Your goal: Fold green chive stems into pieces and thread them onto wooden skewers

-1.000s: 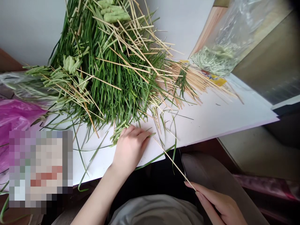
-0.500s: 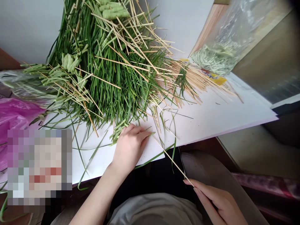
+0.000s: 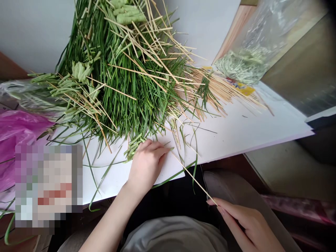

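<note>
My left hand (image 3: 148, 161) rests on the white table with its fingers closed on garlic chives. Pale cut stems of these chives (image 3: 134, 147) stick out on its left side, and a small green end shows past the fingertips. My right hand (image 3: 244, 220) pinches one end of a thin bamboo skewer (image 3: 195, 179) between thumb and finger, over my lap. The skewer slants up to the left, its far tip close by my left fingertips. Whether the tip touches the chives I cannot tell. What lies under my left palm is hidden.
A large heap of garlic chives (image 3: 131, 94) with loose skewers (image 3: 149, 73) covers the table's back. More skewers (image 3: 223, 85) lie to the right, beside a clear bag of green strands (image 3: 241, 66). A purple plastic bag (image 3: 23, 129) sits at left, near a blurred-out patch.
The scene has shifted slightly to the right in view. My right hand and the skewer sit a touch higher; both grips look the same.
</note>
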`<state>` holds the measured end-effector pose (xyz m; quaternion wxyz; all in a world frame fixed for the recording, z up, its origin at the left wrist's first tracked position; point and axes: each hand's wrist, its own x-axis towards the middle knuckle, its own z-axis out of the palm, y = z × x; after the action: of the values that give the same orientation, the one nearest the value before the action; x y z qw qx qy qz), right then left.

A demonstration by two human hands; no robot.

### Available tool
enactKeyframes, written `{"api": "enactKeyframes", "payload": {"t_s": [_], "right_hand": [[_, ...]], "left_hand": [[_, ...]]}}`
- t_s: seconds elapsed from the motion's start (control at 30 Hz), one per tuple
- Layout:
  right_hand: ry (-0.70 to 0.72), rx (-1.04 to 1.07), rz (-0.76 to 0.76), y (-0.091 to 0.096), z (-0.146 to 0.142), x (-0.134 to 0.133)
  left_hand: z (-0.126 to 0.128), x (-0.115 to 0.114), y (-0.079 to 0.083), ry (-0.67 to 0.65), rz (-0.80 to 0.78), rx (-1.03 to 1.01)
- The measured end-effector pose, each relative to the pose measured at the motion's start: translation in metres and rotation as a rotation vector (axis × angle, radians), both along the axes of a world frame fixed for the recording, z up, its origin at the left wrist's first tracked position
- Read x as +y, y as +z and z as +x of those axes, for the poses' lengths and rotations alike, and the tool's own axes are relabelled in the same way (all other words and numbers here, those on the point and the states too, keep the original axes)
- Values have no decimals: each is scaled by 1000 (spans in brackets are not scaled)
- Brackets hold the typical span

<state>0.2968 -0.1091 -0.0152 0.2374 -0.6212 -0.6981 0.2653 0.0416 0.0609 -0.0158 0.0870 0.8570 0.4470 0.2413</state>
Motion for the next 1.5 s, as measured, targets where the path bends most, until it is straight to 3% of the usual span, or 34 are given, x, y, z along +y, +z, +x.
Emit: {"api": "enactKeyframes", "payload": {"t_s": [0.37,0.9,1.2,1.5], "right_hand": [[-24,68,82,-6,-5,-5],[17,33,94,2,-13,2],[53,-22,65,-2,-15,3],[25,17,136,-6,-17,2]], "left_hand": [[0,-5,1,78,-10,40],[5,-3,-3,60,66,92],[5,-3,-3,55,31,76],[4,-4,1,100,8,88]]}}
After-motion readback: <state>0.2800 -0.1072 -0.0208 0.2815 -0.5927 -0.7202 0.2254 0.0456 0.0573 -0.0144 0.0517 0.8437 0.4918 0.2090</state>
